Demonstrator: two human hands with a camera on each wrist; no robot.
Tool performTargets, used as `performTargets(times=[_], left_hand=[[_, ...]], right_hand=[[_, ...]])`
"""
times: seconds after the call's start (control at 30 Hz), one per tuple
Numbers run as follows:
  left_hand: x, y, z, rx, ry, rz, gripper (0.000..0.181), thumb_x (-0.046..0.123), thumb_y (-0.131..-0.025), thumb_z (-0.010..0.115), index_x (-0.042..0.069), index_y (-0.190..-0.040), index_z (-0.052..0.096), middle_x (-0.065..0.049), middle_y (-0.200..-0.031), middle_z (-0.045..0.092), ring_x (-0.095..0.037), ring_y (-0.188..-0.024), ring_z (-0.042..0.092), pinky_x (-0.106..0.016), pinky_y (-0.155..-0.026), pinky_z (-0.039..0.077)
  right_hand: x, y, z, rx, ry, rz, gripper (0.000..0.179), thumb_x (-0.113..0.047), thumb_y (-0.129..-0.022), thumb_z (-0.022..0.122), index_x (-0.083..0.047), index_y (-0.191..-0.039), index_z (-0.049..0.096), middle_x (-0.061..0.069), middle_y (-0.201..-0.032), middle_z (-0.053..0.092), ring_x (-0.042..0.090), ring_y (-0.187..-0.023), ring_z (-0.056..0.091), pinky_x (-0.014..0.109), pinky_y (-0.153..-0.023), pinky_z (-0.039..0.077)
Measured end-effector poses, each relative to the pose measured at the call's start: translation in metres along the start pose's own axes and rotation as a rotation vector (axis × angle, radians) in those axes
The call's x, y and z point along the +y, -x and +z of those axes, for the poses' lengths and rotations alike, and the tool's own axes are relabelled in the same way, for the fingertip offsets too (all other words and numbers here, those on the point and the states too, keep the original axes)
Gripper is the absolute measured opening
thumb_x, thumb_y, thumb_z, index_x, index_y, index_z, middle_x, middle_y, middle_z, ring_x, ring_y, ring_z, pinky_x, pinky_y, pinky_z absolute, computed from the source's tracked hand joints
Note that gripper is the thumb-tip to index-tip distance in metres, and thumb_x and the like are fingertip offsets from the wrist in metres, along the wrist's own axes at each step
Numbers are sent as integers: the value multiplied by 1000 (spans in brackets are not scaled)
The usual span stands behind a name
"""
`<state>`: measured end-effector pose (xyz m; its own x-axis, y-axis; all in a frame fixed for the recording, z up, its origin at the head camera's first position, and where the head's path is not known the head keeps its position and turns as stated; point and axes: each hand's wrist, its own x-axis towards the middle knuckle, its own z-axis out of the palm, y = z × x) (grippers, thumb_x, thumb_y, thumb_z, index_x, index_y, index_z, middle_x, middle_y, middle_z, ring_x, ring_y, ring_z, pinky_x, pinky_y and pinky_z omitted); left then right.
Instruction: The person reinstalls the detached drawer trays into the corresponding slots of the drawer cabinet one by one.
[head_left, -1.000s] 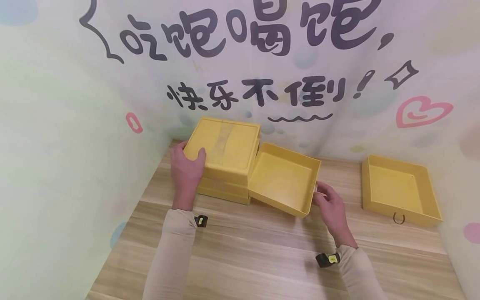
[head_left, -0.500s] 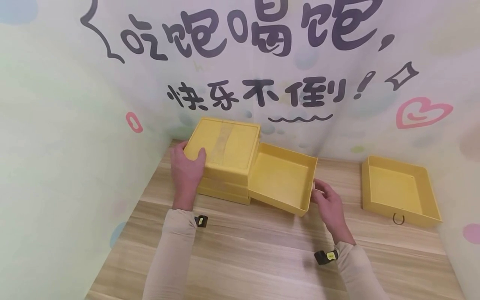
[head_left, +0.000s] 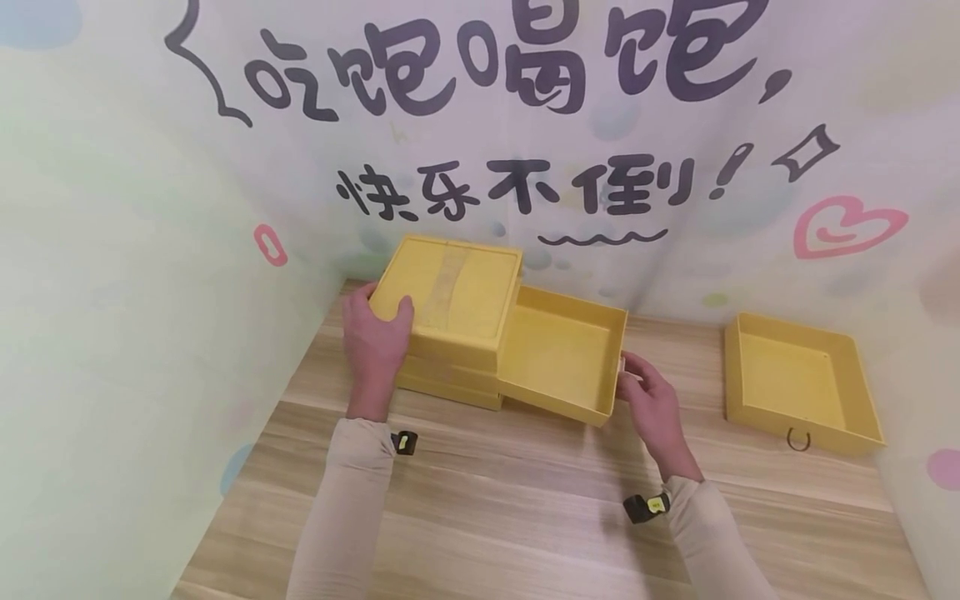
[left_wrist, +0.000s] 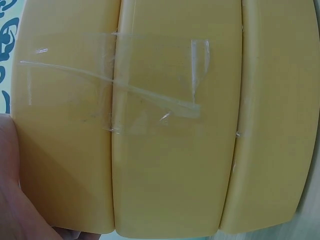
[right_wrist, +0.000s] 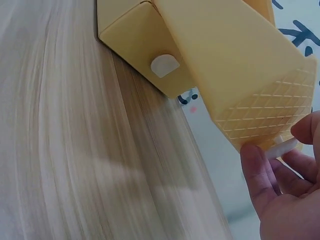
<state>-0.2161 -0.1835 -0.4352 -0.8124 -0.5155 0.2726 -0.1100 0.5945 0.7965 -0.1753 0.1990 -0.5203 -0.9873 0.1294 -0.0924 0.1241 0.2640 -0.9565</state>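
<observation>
A yellow drawer cabinet (head_left: pixel 450 287), built in stacked tiers, stands on the wooden table against the back wall. My left hand (head_left: pixel 377 342) grips its left end, thumb over the top edge. Clear tape (left_wrist: pixel 155 85) spans the seam of two tiers in the left wrist view. From the cabinet's right side sticks out a yellow drawer (head_left: pixel 558 354), partly inside and with nothing in it. My right hand (head_left: pixel 654 408) pinches the white handle (right_wrist: pixel 282 148) on its waffle-patterned front. Below it, a closed lower drawer shows a white knob (right_wrist: pixel 165 65).
A second yellow drawer (head_left: pixel 795 367) lies at the table's right, with a dark ring-shaped handle (head_left: pixel 798 440) on its near side. Printed cloth walls (head_left: pixel 135 292) enclose the wooden table (head_left: pixel 495 508) at the back and both sides.
The drawer has slid left, further into the cabinet, and my right hand has moved left with it. My left hand stays on the cabinet.
</observation>
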Motion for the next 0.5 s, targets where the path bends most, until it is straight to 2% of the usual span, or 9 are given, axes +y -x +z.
performTargets(times=[0.23, 0.5], left_hand=[[1, 0, 1, 5, 3, 7, 60, 44, -87, 69, 9, -134, 56, -15, -130, 56, -35, -116, 58, -52, -101, 48], [1, 1, 1, 17, 12, 14, 60, 43, -87, 70, 8, -134, 57, -16, -130, 56, -36, -116, 59, -52, -101, 48]], right_hand=[[-1, -5, 5, 6, -20, -4, 47, -24, -103, 52, -11, -148, 53, 16, -139, 61, -3, -82, 70, 31, -88, 60], [-5, -5, 10, -20, -28, -34, 48, -28, -104, 55, -12, -149, 52, 16, -141, 59, -3, -85, 69, 30, -86, 61]])
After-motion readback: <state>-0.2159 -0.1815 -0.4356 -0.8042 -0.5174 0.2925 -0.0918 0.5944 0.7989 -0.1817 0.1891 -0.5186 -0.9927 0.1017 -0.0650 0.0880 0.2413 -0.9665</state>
